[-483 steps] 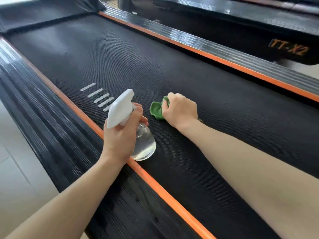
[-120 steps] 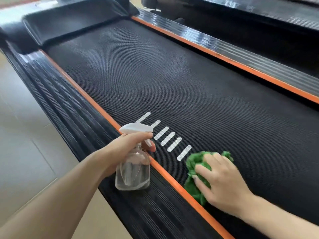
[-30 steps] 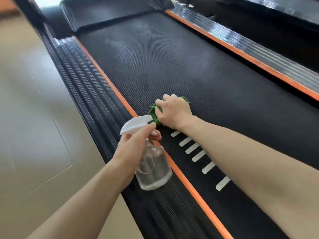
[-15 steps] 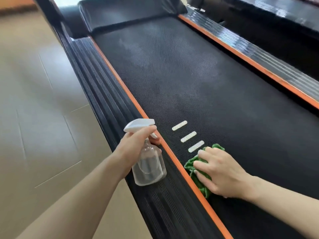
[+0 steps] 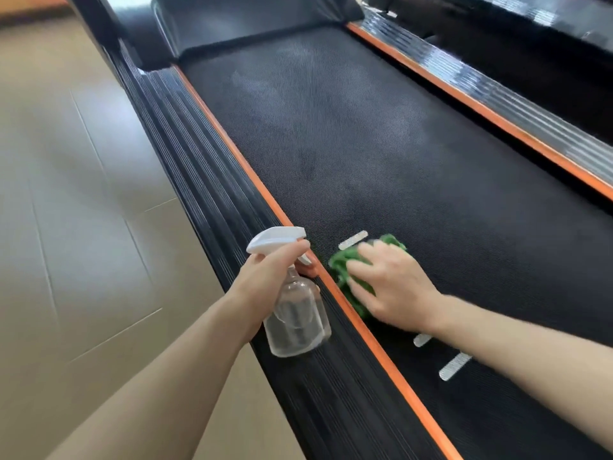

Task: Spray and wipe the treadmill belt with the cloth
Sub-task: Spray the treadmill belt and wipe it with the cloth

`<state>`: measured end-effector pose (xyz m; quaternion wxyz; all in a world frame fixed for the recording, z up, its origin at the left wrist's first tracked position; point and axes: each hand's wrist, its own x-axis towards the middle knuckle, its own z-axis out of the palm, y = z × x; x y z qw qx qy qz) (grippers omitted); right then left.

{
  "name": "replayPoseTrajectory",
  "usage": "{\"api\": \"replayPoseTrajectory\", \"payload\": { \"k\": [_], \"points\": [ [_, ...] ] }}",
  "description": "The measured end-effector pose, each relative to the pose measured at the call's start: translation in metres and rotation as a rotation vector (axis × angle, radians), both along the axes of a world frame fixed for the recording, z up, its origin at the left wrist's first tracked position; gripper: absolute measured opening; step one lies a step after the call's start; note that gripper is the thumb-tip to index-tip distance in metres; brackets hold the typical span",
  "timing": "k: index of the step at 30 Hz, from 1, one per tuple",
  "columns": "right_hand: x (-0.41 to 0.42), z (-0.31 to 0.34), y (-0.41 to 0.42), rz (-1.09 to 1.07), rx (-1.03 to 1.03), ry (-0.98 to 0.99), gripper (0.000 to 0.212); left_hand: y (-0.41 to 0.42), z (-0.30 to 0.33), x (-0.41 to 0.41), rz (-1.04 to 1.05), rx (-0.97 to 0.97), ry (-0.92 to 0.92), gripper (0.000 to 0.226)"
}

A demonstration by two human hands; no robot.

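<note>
The black textured treadmill belt runs from near right to far left, with white stripe marks by its left edge. A crumpled green cloth lies on the belt beside the orange trim. My right hand presses down on the cloth with fingers spread over it, blurred by motion. My left hand grips the neck of a clear spray bottle with a white trigger head, held upright over the left side rail.
An orange-edged ribbed black side rail borders the belt on the left, another rail on the right. The black motor cover closes the far end. Beige tiled floor lies to the left; a second treadmill stands at far right.
My right hand has slid the green cloth forward along the belt's left edge, over the white stripes. The left hand with the bottle stays over the side rail.
</note>
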<state>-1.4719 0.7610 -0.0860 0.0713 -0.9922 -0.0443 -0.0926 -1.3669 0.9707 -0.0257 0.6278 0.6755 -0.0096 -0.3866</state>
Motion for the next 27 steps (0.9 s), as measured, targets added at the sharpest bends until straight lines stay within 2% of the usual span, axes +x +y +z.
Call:
{"api": "replayPoseTrajectory", "payload": {
  "k": [4,10,13,17,19,23,27],
  "points": [
    [-0.074,0.013,-0.012,0.218,-0.071,0.078,0.022,0.001,0.002,0.000,-0.004,-0.008,0.006,0.030],
    [-0.016,0.014,-0.024,0.444,-0.147,0.072,0.018,0.000,-0.001,0.002,-0.014,-0.009,-0.007,0.034],
    [0.034,0.008,-0.018,0.337,-0.137,-0.002,0.022,0.000,0.001,0.001,-0.011,-0.004,0.001,0.034],
    [0.132,0.000,-0.013,-0.052,-0.004,-0.125,0.029,0.000,0.002,0.004,-0.004,0.043,0.053,0.031],
    [0.163,0.002,-0.018,-0.144,0.009,-0.112,0.034,-0.002,0.004,0.006,0.029,0.052,0.112,0.028],
    [0.130,0.002,-0.016,-0.135,0.060,-0.174,0.025,-0.005,0.014,0.012,0.068,0.090,0.188,0.026],
    [0.051,0.003,-0.007,-0.021,0.129,-0.072,0.024,-0.004,0.030,0.026,0.065,0.173,0.210,0.028]
  ]
}}
